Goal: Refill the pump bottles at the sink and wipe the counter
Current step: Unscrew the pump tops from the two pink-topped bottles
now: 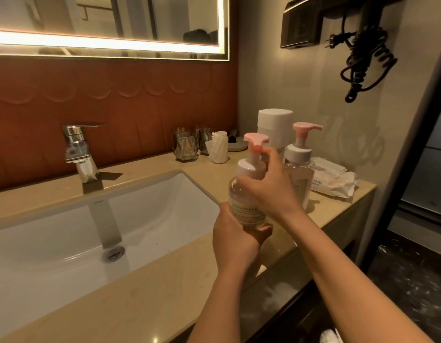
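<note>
I hold a clear pump bottle with a white collar and pink pump head just right of the sink, above the beige counter. My left hand grips its base from below. My right hand wraps the shoulder and collar under the pump head. A second, matching pump bottle stands upright on the counter behind my right hand, partly hidden by it.
A chrome faucet stands behind the basin. Glasses, a wrapped cup and a white canister sit along the back wall. A pack of wipes lies at the counter's right end. A hair dryer cord hangs on the wall.
</note>
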